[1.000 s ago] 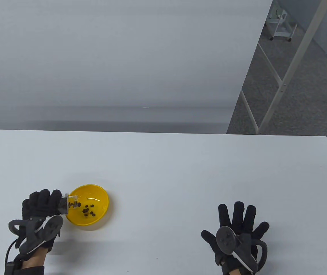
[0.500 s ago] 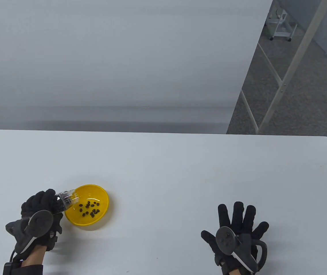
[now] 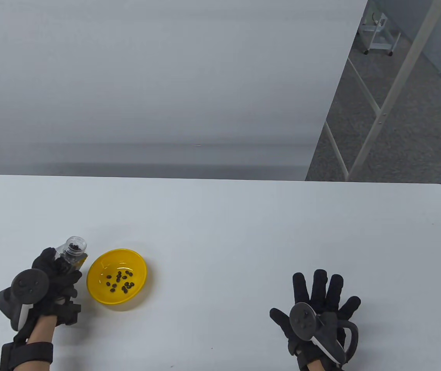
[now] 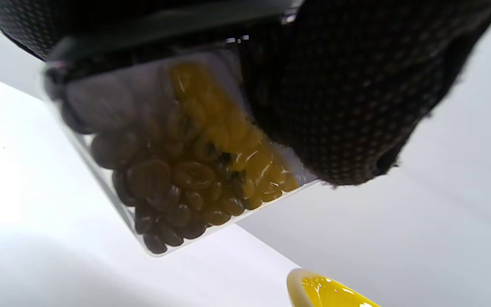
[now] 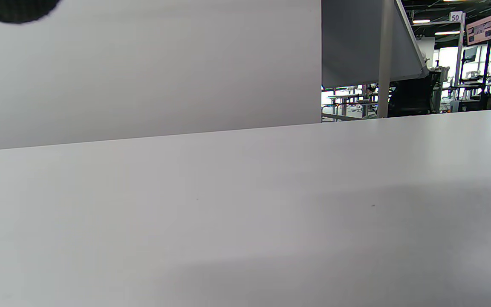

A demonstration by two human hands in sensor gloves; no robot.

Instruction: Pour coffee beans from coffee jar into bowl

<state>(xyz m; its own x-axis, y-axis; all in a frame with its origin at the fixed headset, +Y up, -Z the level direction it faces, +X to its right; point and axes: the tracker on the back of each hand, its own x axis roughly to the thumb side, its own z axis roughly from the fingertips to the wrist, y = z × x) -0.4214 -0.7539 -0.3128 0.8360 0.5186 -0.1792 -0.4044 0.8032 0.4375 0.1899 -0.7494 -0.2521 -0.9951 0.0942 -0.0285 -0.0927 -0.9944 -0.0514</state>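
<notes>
A yellow bowl sits on the white table at the near left, with several coffee beans in it. My left hand grips a clear coffee jar just left of the bowl, nearly upright, its open mouth up and beans still inside. In the left wrist view the jar is held above the table, and the bowl's rim shows at the bottom. My right hand rests flat on the table at the near right, fingers spread, holding nothing.
The white table stretches back to a grey partition wall. At the far right, beyond the table, are metal frame legs on grey floor.
My left hand has tipped the jar back from pouring over the bowl to nearly upright and drawn it left, off the rim. More beans lie in the bowl. My right hand has stayed still.
</notes>
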